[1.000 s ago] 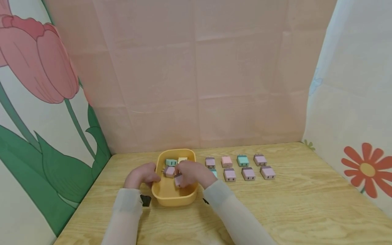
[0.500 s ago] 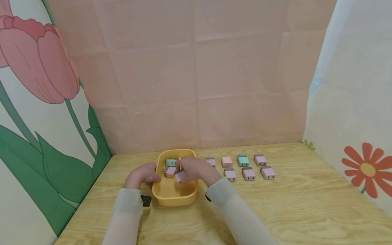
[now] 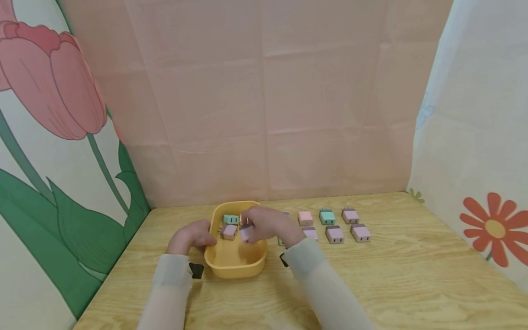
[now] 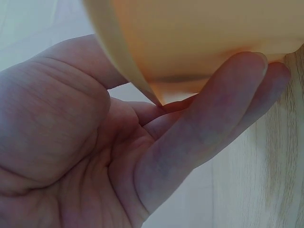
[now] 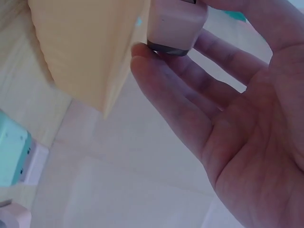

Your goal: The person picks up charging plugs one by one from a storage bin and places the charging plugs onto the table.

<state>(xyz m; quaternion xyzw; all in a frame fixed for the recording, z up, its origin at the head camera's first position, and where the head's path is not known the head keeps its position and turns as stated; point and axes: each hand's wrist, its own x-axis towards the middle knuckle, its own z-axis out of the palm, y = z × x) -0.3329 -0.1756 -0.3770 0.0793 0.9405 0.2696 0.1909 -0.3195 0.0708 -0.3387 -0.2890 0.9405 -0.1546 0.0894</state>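
Observation:
My left hand (image 3: 194, 236) grips the left rim of a yellow plastic bin (image 3: 235, 271). In the left wrist view, the thumb is on one side of the bin wall (image 4: 199, 28) and the fingers on the other. Over the bin's right side, my right hand (image 3: 270, 224) pinches a lilac USB charger (image 3: 246, 233) between thumb and fingers. This charger (image 5: 175, 26) shows a dark edge in the right wrist view. Inside the bin lie a teal charger (image 3: 231, 219) and another lilac charger (image 3: 229, 232). The bin's back right corner is mostly hidden by my right hand.
Right of the bin, chargers stand in two rows on the wood-grain table (image 3: 392, 270). Among them are a pink charger (image 3: 305, 217), a teal one (image 3: 327, 216) and several lilac ones. My right hand and wrist partly cover the nearest chargers. A pink backdrop (image 3: 264, 114) rises behind.
My right hand has lifted slightly and shifted right, carrying the lilac charger from inside the bin toward its right rim. My left hand and the bin have stayed put.

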